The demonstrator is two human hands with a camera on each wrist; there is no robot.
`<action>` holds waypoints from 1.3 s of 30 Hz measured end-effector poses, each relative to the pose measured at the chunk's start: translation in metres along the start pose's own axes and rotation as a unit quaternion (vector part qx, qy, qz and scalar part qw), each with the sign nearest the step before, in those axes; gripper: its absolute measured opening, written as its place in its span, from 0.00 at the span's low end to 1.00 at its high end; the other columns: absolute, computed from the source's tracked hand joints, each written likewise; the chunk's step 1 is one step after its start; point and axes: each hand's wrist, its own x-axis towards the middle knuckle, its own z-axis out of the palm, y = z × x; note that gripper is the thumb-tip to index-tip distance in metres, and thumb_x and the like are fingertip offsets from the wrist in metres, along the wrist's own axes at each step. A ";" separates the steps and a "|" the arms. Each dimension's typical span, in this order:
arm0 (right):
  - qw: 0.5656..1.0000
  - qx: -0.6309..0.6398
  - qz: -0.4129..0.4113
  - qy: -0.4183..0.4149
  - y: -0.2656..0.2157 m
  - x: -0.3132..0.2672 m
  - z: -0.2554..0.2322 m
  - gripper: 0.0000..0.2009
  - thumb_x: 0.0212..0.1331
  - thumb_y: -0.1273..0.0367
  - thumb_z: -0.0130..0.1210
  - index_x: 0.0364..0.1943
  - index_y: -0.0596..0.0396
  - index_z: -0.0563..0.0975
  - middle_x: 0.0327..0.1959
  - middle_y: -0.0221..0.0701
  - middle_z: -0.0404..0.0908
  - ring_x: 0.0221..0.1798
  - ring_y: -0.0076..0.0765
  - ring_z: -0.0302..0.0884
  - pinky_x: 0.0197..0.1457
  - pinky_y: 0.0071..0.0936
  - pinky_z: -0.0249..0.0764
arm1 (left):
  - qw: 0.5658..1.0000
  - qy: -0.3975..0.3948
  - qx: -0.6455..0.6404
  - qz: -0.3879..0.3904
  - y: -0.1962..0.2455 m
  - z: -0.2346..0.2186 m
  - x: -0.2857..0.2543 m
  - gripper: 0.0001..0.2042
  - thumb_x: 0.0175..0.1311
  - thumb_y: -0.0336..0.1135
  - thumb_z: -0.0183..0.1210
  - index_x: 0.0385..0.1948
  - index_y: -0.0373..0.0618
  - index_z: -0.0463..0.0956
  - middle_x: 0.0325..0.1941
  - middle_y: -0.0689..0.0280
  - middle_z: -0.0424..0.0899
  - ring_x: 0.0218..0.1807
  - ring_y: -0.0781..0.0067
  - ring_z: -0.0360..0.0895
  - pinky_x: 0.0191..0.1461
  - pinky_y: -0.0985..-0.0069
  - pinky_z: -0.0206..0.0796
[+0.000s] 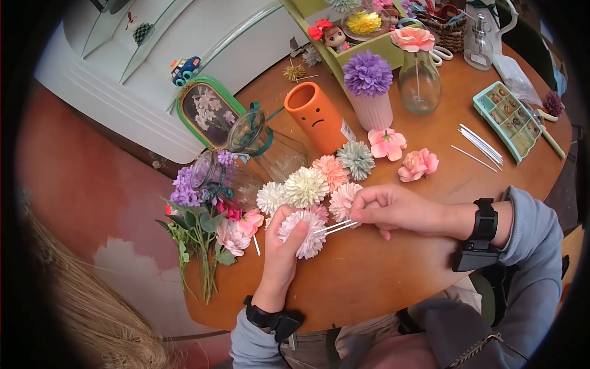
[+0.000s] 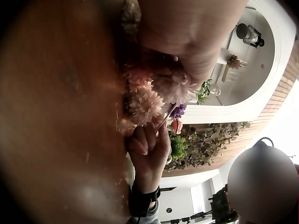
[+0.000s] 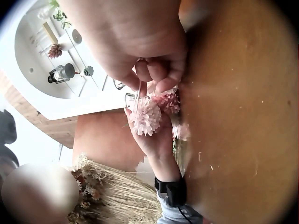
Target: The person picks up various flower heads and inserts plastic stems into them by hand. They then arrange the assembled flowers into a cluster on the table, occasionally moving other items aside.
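Note:
My left hand (image 1: 281, 258) holds a pale pink pompom flower (image 1: 309, 241) near the table's front edge, thumb over its petals. My right hand (image 1: 399, 211) pinches thin white sticks (image 1: 337, 227) that run from its fingertips to that flower. In the right wrist view the sticks (image 3: 138, 99) reach the side of the held flower (image 3: 145, 117); whether they enter it I cannot tell. Just behind the hands lie a cream flower (image 1: 306, 187), a coral one (image 1: 330, 173) and a light pink one (image 1: 345, 201).
Left of the hands lie leafy stems (image 1: 206, 252) and two tipped glass vases (image 1: 270, 150). Behind stand an orange cup (image 1: 316, 117), a pink vase (image 1: 372, 111) and a glass vase (image 1: 420, 86). To the right lie white sticks (image 1: 481, 146) and a teal compartment box (image 1: 507, 120).

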 end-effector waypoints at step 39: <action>0.997 -0.071 -0.002 -0.031 0.000 0.001 -0.001 0.10 0.63 0.62 0.51 0.33 0.53 0.76 0.18 0.16 0.64 0.19 0.10 0.61 0.22 0.11 0.65 | 0.999 -0.025 0.029 -0.017 -0.002 -0.002 -0.001 0.06 0.62 0.31 0.56 0.31 0.46 0.67 0.33 0.71 0.76 0.34 0.87 0.70 0.40 0.86 0.63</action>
